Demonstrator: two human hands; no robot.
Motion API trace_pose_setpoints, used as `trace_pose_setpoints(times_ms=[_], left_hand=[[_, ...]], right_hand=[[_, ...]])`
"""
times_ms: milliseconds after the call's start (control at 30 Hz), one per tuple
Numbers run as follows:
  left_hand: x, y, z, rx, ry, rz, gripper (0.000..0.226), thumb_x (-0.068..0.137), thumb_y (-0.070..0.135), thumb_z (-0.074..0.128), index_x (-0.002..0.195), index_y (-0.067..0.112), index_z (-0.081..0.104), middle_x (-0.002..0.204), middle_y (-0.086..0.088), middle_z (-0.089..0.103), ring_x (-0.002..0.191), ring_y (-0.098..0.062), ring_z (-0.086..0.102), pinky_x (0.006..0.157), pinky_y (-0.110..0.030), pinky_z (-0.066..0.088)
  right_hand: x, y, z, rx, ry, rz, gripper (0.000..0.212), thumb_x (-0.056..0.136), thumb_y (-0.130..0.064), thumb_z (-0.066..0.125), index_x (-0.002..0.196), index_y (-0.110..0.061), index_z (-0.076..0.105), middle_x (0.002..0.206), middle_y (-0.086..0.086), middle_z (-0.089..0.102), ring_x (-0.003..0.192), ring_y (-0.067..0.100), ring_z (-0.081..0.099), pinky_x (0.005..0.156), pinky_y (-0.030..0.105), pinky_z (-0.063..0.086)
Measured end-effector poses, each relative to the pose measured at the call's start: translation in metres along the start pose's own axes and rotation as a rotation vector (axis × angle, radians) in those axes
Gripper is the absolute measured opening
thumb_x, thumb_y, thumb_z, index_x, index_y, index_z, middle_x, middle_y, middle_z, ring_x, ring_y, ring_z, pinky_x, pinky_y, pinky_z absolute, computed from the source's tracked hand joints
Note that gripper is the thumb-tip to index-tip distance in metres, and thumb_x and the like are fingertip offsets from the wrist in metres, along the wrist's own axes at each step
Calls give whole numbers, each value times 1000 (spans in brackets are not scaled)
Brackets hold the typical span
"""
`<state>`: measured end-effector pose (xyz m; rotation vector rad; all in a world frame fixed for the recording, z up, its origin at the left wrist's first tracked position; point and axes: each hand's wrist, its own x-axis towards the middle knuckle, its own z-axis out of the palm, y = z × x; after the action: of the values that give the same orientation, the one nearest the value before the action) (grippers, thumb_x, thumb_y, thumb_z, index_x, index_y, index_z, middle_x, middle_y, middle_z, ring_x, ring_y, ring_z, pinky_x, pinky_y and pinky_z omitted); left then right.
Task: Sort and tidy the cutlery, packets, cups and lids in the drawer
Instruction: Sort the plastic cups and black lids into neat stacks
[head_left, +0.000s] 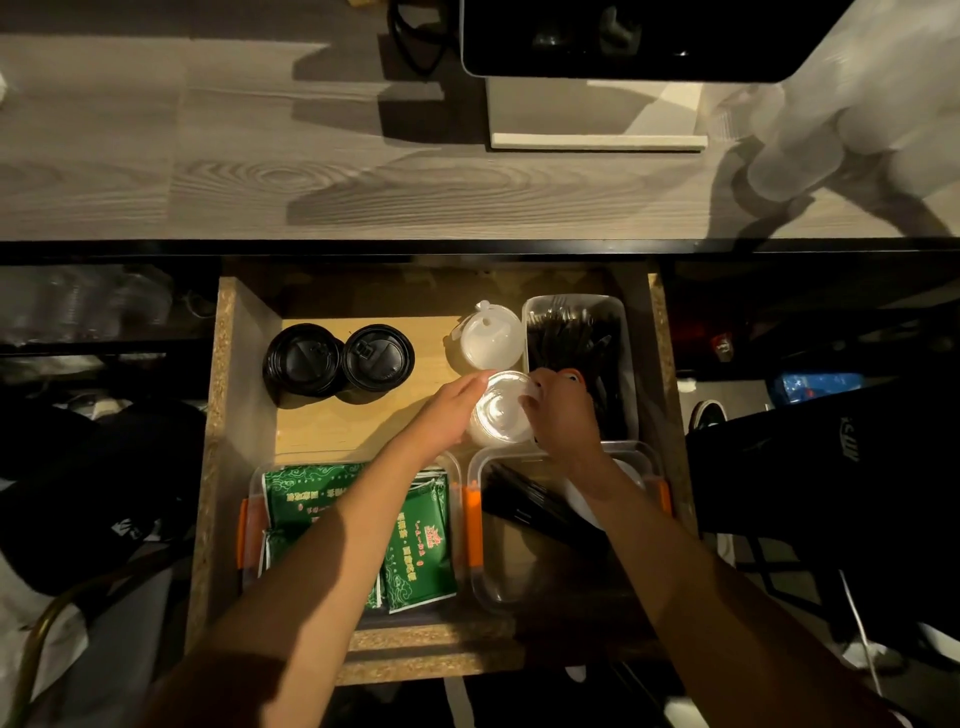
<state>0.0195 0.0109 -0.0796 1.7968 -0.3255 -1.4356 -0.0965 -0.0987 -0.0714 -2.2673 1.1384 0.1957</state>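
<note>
Both hands reach forward: left (451, 410) flat-fingered, right (558, 410) curled.

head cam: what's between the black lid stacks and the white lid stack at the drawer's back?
Nothing: in the head view, only bare wooden drawer floor separates the black lid stacks from the white lid stack.
</note>
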Motion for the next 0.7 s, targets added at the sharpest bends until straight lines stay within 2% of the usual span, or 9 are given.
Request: trace_pose_setpoints(times_ms=[133, 233, 333, 433, 533, 633, 700], left_hand=[[-4, -1, 0, -28, -39, -54, 53, 102, 59, 28, 146, 34, 44, 148, 2, 45, 126, -18, 49, 87, -33, 44], [-8, 5, 2, -25, -68, -54, 48, 107, 51, 16, 141, 36, 45, 131, 2, 50, 100, -1, 52, 72, -23, 44], [-9, 6, 3, -27, -70, -61, 53, 106, 52, 15, 147, 33, 42, 143, 0, 48, 113, -9, 45, 89, -30, 41], [-9, 3, 1, -11, -45, -59, 57, 104, 58, 16, 149, 33, 40, 153, -1, 43, 128, -17, 43, 98, -37, 41], [-12, 1, -1, -23, 27, 36, 58, 104, 57, 16, 147, 31, 44, 155, 1, 40, 143, -20, 34, 115, -44, 31], [-20, 8, -7, -159, 94, 134, 54, 104, 53, 23, 144, 26, 48, 145, 3, 50, 139, -16, 42, 113, -40, 36], [-27, 14, -13, -263, 102, 188, 49, 99, 57, 32, 135, 31, 52, 135, 7, 55, 129, -15, 51, 103, -39, 48]], right_hand=[[2, -2, 0, 65, 10, 31, 23, 97, -14, 56, 117, -4, 62, 109, 13, 68, 102, 25, 64, 78, 23, 44], [2, -3, -3, 119, 24, 26, 21, 96, -10, 53, 114, -4, 63, 106, 14, 68, 100, 27, 64, 79, 26, 46], [2, 1, -10, 214, 56, 90, 21, 98, -12, 49, 113, -5, 62, 104, 11, 67, 99, 24, 63, 78, 25, 43], [-1, 2, -16, 333, 86, 116, 21, 100, -13, 46, 113, -7, 62, 103, 7, 64, 95, 16, 58, 78, 24, 41], [-6, 0, -23, 431, 178, 149, 18, 99, -10, 48, 111, -9, 61, 99, 3, 60, 91, 14, 54, 75, 21, 40], [-13, -9, -30, 501, 210, 36, 15, 96, -6, 53, 109, -9, 61, 91, -5, 58, 81, 6, 57, 64, 4, 40], [-12, -22, -28, 551, 174, -38, 22, 94, -5, 55, 115, -11, 61, 93, -8, 61, 83, -1, 59, 74, 7, 47]])
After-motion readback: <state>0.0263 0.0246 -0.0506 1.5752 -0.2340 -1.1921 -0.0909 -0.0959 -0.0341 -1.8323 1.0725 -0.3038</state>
